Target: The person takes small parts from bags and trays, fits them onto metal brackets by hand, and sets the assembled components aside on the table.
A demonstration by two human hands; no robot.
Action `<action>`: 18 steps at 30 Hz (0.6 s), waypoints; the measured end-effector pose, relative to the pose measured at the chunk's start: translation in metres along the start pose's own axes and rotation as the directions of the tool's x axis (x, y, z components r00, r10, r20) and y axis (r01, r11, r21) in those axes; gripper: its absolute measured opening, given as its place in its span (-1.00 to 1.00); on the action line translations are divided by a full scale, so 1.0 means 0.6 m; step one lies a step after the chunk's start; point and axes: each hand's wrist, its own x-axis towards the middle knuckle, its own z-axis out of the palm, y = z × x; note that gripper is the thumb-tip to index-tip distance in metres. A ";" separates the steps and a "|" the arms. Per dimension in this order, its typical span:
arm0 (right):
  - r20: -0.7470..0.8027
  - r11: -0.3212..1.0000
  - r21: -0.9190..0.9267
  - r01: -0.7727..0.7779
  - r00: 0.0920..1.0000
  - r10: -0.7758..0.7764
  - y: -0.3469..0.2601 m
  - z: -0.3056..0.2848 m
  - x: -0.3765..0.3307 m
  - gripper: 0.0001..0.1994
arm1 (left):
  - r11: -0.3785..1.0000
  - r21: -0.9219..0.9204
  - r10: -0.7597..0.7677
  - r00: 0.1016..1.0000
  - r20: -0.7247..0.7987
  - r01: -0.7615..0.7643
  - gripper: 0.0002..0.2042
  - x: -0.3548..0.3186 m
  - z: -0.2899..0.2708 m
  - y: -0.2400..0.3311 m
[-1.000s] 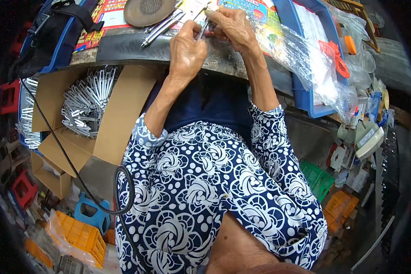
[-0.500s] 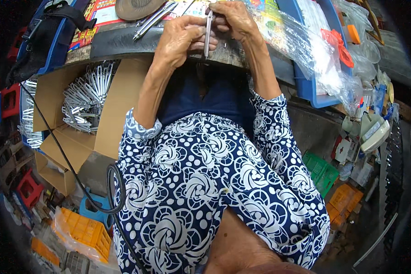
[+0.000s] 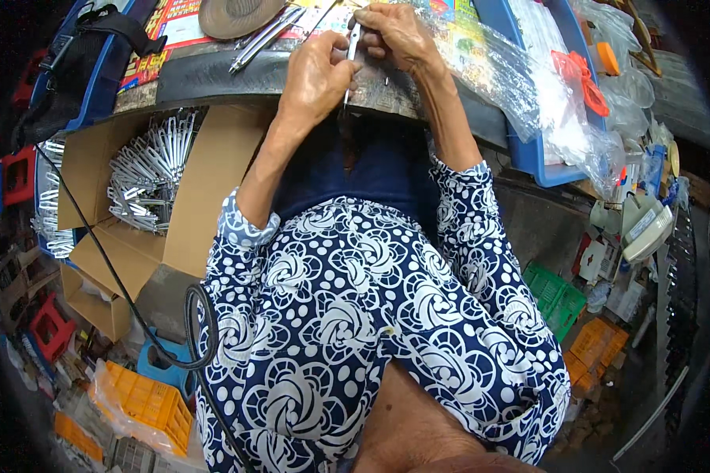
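A slim silver metal piece, long and narrow with a small dark hole near its upper part, is held nearly upright over the front edge of the worktable. My left hand is closed around its lower part, the thumb lying alongside. At the upper end, my right hand pinches it between thumb and fingers; the tip is partly hidden there. Left of my hands, several similar silver pieces lie in a bundle on the table. The exact kind of tool cannot be made out.
A cardboard box full of silver metal pieces stands open below the table at left. Beside the bundle sits a round brown dish. A blue tray with clear plastic bags is at right. A black cable hangs at left.
The metal piece has tilted and turned, showing its broader face with the hole. My left hand has shifted slightly and curled more around it; my right hand stays at the upper end.
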 end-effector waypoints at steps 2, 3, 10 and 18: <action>-0.085 0.974 -0.057 -0.219 0.973 0.214 -0.019 0.006 -0.001 -0.71 | 0.986 0.161 0.056 0.993 -0.102 -0.040 -0.79 -0.006 0.003 0.023; -0.080 0.965 -0.089 -0.246 0.968 0.239 -0.024 0.006 -0.002 -0.72 | 0.986 0.160 0.059 0.993 -0.100 -0.043 -0.79 -0.007 0.007 0.024; 0.044 0.904 -0.428 0.011 0.999 0.009 0.013 -0.007 0.009 -0.80 | 0.847 0.525 0.182 0.975 -0.130 -0.088 -0.85 -0.012 0.029 0.034; -0.139 0.899 -0.430 -0.084 0.990 0.026 0.033 -0.003 0.019 -0.71 | 0.782 0.607 0.249 0.964 -0.092 -0.144 -0.85 -0.015 0.039 0.029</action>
